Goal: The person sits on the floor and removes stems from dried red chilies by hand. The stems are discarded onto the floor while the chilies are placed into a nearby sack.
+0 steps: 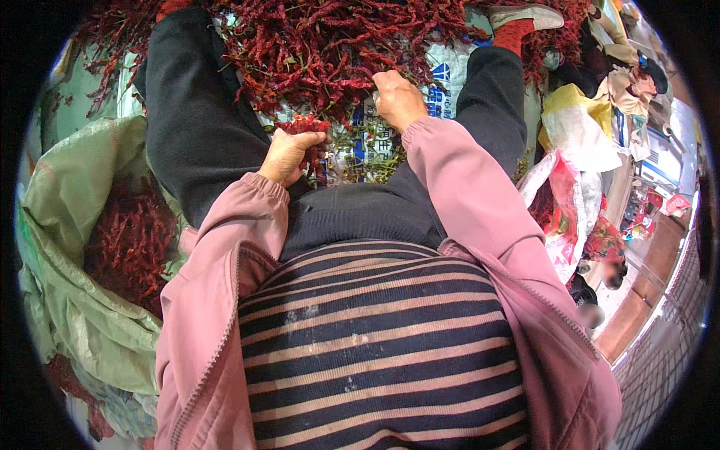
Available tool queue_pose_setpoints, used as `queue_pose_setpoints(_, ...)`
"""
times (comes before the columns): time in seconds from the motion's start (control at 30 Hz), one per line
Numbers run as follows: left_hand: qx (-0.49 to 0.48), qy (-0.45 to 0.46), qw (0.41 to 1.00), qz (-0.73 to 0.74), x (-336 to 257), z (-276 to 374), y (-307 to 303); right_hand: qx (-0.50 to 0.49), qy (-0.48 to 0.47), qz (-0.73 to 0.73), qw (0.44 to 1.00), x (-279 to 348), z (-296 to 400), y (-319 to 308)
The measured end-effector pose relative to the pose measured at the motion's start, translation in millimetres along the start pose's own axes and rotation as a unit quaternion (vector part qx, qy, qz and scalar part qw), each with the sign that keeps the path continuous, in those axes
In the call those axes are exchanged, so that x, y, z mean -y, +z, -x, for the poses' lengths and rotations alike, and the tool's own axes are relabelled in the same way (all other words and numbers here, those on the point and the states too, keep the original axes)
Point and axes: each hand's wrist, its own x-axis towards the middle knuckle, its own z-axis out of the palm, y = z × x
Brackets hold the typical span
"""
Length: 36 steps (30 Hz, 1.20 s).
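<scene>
Dried red chilies [332,50] lie in a large pile between and beyond my legs, on printed white woven sacking [450,62]. My left hand [289,154] is closed around a bunch of dried red chilies [304,125], just in front of my lap. Further forward and to the right, my right hand [398,100] is at the near edge of the pile, its fingers bent; whether a chili is between the fingertips cannot be told. Green-brown stems [368,163] are scattered on the sacking between my hands and near my lap.
A green woven sack [73,163] stands open at my left with dried chilies [135,242] inside. On the right are a yellow and white bag [579,129] and a pink and white bag [562,219]. Other people are at the upper right, beyond my leg.
</scene>
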Motion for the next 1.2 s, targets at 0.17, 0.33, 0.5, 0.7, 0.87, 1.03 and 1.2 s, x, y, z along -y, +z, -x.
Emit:
queue_pose_setpoints(0.17, 0.002, 0.014, 0.999, -0.044, 7, -1, -2, 0.048, 0.001, -0.046, 0.998, 6, 18, -3)
queue_pose_setpoints(0.33, -0.010, 0.000, 0.997, -0.075, 9, -1, 7, -0.009, 0.094, -0.161, 0.982, 8, 46, 13)
queue_pose_setpoints(0.5, -0.041, 0.002, 0.994, -0.104, 8, 11, 14, -0.054, 0.090, -0.134, 0.985, 4, 33, 16)
queue_pose_setpoints(0.7, -0.048, 0.036, 0.989, -0.134, 16, 15, 11, -0.043, 0.080, -0.216, 0.972, 0, 30, 37)
queue_pose_setpoints(0.87, -0.050, 0.034, 0.992, -0.111, 6, 26, 19, 0.089, 0.169, -0.380, 0.905, 23, 44, 1)
queue_pose_setpoints(1.03, -0.034, 0.035, 0.996, -0.072, 7, 25, 19, 0.107, 0.142, -0.497, 0.850, 34, 62, 0)
queue_pose_setpoints(1.2, -0.026, 0.039, 0.998, -0.046, 5, 35, 27, 0.166, 0.077, -0.467, 0.865, 51, 77, -8)
